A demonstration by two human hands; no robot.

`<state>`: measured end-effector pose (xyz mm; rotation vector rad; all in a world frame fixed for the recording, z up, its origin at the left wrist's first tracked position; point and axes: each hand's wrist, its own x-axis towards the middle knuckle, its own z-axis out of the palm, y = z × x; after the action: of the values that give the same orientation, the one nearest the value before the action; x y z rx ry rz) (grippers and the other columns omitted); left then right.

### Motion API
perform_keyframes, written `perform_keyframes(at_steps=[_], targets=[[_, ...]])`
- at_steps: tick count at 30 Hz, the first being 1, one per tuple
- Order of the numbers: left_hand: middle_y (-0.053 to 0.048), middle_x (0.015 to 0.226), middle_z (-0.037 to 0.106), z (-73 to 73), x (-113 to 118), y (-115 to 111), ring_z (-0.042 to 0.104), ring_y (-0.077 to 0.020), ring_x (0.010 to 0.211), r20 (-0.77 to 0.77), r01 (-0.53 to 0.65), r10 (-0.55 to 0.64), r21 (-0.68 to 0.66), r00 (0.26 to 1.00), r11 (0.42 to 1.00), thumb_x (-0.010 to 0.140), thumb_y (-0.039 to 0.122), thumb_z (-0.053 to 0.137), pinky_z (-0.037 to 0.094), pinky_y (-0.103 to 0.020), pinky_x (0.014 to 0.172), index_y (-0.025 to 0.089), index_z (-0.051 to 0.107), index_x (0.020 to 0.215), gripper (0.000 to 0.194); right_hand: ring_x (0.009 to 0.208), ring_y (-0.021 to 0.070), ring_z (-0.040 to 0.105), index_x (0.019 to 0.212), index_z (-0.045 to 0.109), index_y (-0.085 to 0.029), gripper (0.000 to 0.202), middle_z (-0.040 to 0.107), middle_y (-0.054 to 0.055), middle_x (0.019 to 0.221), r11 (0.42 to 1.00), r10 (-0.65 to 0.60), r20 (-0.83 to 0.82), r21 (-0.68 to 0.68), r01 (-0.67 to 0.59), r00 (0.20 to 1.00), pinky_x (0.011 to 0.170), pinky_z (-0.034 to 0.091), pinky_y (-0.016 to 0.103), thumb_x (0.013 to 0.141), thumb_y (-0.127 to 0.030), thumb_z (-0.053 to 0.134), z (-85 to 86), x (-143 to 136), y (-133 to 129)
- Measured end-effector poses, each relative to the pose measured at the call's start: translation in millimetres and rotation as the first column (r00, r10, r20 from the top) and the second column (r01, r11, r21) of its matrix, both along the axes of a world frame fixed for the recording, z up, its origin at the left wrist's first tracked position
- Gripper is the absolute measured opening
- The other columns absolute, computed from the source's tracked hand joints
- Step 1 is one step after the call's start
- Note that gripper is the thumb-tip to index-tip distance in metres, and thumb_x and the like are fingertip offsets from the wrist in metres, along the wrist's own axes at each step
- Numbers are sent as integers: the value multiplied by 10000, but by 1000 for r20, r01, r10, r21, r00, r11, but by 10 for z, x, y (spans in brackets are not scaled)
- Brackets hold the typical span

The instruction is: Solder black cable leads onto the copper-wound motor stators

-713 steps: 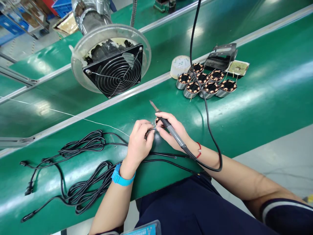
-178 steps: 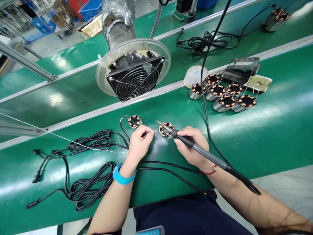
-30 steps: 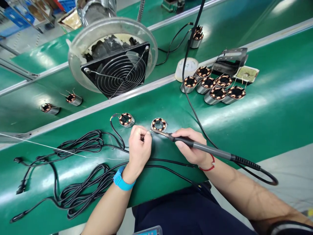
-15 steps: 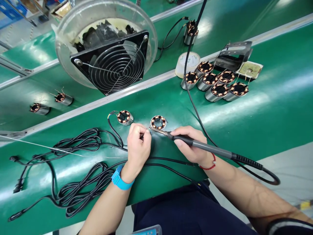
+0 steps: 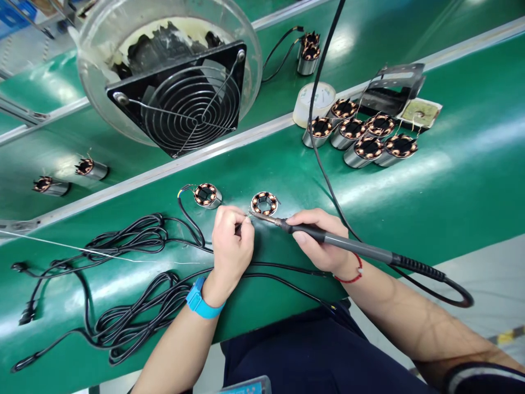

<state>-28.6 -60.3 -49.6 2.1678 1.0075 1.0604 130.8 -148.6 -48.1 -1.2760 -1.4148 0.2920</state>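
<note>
In the head view my right hand [image 5: 322,241] is closed around the handle of a soldering iron [image 5: 353,247]. The iron's tip meets thin wire ends beside a copper-wound motor stator [image 5: 264,203] on the green bench. My left hand [image 5: 233,243] pinches a thin wire at that spot; its fingers hide most of it. A second stator [image 5: 208,196] stands just left of the hands, with a black cable [image 5: 188,218] ending in coloured wires at its rim. A strand of solder wire [image 5: 110,253] stretches in from the left toward my left wrist.
Coiled black power cables [image 5: 143,314] lie left of my hands. A black fan [image 5: 199,120] in a clear plastic tub [image 5: 88,71] stands behind. Several stators [image 5: 356,158], a tape roll [image 5: 314,101] and a soldering-iron stand [image 5: 394,87] are at the back right. The iron's cord [image 5: 322,169] crosses the bench.
The view has shifted slightly, so the fan and the far stators appear farther left. Both hands and the soldering iron stay nearly in place at the wire ends.
</note>
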Motion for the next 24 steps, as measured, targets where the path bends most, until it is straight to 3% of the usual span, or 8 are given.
perform_keyframes(at_steps=[24], targets=[[1, 744, 498, -5, 2, 11, 510, -130, 748, -16, -18, 17, -10, 1000, 1000, 799, 33, 500, 403, -268, 668, 196, 426, 694, 207, 665, 128, 657, 958, 616, -214, 126, 696, 10, 801, 1000, 17, -23, 5, -17, 1000, 603, 530, 229, 848, -184, 561, -4, -4, -2]])
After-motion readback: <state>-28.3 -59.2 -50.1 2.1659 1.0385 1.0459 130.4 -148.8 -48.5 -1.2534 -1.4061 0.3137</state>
